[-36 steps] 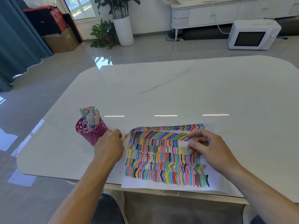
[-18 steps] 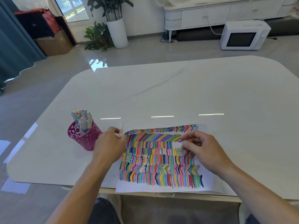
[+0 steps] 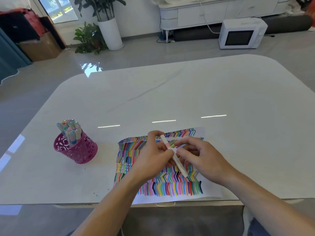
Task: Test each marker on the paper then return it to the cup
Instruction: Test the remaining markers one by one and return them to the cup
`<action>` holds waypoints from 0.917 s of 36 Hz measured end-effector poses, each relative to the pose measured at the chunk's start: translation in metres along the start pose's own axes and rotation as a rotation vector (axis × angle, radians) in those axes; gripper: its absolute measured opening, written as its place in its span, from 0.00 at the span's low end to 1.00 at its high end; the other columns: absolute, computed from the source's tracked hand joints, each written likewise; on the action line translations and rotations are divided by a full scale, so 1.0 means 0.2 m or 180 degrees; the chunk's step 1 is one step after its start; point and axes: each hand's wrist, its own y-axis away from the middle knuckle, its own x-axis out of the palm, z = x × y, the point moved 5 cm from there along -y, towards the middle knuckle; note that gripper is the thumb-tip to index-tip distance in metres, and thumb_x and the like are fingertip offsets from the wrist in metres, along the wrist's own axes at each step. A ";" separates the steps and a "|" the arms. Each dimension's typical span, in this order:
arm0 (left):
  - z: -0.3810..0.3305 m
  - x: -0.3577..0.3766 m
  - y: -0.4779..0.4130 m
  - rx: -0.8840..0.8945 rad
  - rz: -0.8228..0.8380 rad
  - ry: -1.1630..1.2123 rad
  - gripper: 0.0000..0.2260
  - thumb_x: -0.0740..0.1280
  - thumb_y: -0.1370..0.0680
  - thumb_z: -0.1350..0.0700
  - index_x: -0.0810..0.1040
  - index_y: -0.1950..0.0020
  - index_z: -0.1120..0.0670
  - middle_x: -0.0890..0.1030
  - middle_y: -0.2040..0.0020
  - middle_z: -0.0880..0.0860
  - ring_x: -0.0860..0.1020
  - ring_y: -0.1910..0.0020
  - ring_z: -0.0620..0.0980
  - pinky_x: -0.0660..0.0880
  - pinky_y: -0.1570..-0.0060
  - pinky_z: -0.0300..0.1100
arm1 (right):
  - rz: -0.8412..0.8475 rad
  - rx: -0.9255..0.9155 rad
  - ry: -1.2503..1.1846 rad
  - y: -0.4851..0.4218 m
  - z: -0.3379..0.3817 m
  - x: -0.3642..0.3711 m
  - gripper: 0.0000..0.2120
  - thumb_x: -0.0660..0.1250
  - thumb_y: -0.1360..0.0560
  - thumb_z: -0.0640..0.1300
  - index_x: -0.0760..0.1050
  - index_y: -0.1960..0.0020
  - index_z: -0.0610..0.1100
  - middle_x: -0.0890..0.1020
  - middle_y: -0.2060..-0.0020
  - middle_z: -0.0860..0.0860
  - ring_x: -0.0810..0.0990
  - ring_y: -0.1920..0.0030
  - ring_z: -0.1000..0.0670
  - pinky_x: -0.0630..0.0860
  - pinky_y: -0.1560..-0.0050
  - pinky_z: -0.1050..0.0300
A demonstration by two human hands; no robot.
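Note:
A white marker [image 3: 177, 163] with a pink band lies slanted over the paper [image 3: 210, 192], which is covered in rows of coloured strokes. My left hand [image 3: 153, 157] grips the marker's upper part. My right hand [image 3: 201, 157] pinches it near the middle from the right. Both hands hover above the sheet's centre. To the left stands a magenta lattice cup [image 3: 76, 149] with several capped markers [image 3: 69, 131] upright in it. Whether the held marker's cap is on is hidden by my fingers.
The white table [image 3: 170, 92] has rounded corners, and its near edge runs just below the paper. Beyond the table are grey floor, a potted plant [image 3: 109, 31], a white microwave [image 3: 242, 34] on the floor and a low white cabinet.
My left hand carried the marker from beside the cup rightward over the paper. My right hand left the paper and now pinches the marker.

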 end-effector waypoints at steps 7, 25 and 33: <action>-0.01 0.11 -0.03 -0.0123 0.0027 0.0307 0.16 0.66 0.21 0.64 0.63 0.38 0.54 0.85 0.56 0.58 0.86 0.60 0.56 0.83 0.52 0.55 | -0.0016 -0.0171 0.0449 0.04 -0.01 -0.07 0.11 0.71 0.21 0.50 0.78 0.40 0.61 0.82 0.57 0.56 0.83 0.54 0.57 0.81 0.51 0.59; -0.01 0.27 0.00 0.0814 0.0858 -0.2229 0.08 0.57 0.15 0.48 0.74 0.50 0.43 0.78 0.62 0.45 0.76 0.63 0.42 0.69 0.64 0.35 | 0.0090 -0.0333 0.2375 0.12 -0.11 -0.21 0.13 0.62 0.20 0.63 0.78 0.50 0.56 0.78 0.59 0.59 0.76 0.59 0.55 0.72 0.61 0.59; -0.02 0.27 0.00 0.1086 0.0620 -0.2351 0.10 0.58 0.15 0.50 0.77 0.51 0.46 0.79 0.63 0.45 0.77 0.62 0.43 0.70 0.63 0.35 | 0.0282 -0.0127 0.2682 0.14 -0.08 -0.20 0.19 0.53 0.20 0.68 0.70 0.54 0.54 0.72 0.66 0.61 0.73 0.67 0.55 0.63 0.67 0.65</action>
